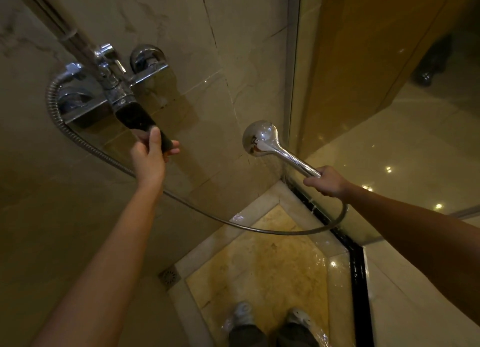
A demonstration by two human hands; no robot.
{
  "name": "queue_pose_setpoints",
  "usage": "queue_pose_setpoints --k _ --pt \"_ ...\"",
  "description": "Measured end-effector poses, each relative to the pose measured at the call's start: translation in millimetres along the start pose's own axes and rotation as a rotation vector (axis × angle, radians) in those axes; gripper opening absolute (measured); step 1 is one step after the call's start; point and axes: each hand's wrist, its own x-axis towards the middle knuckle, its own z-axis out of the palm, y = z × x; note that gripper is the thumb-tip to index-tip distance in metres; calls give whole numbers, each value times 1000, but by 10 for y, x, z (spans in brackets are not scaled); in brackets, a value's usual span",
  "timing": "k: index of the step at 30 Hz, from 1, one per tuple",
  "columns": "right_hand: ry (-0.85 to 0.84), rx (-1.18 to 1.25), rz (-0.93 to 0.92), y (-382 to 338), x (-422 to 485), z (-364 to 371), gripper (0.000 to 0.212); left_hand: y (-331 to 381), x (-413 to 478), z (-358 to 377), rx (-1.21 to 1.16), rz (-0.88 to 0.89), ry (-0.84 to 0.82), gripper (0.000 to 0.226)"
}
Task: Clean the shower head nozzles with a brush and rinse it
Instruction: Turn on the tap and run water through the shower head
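Currently, left hand (149,155) at 9 o'clock grips dark mixer handle (141,122), right hand (328,181) at 3 o'clock grips shower head (259,139); risk: over-turned handle may spray outward.

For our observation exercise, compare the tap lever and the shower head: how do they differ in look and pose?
The tap lever is dark, fixed to the wall mixer; the shower head is shiny chrome, held free of the wall. The left hand grips the lever; the right hand grips the shower head's handle. Shared: one hand holds each.
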Motion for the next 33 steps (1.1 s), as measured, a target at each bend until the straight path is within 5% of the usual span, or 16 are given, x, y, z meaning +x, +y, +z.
queue_pose_setpoints --k 13,22,28,33 --pt "86 96 -22 -74 -99 282 14 -191 279 -145 143 209 -131 32" --pt "178 193 -101 -255 -297 617 9 -88 210 -162 104 191 -185 27" --pt "216 243 -180 -422 -556 770 20 -332 125 -7 37 -153 -148 24" --pt "185 476 -177 -703 -839 753 47 -443 -440 284 111 -328 -440 31"
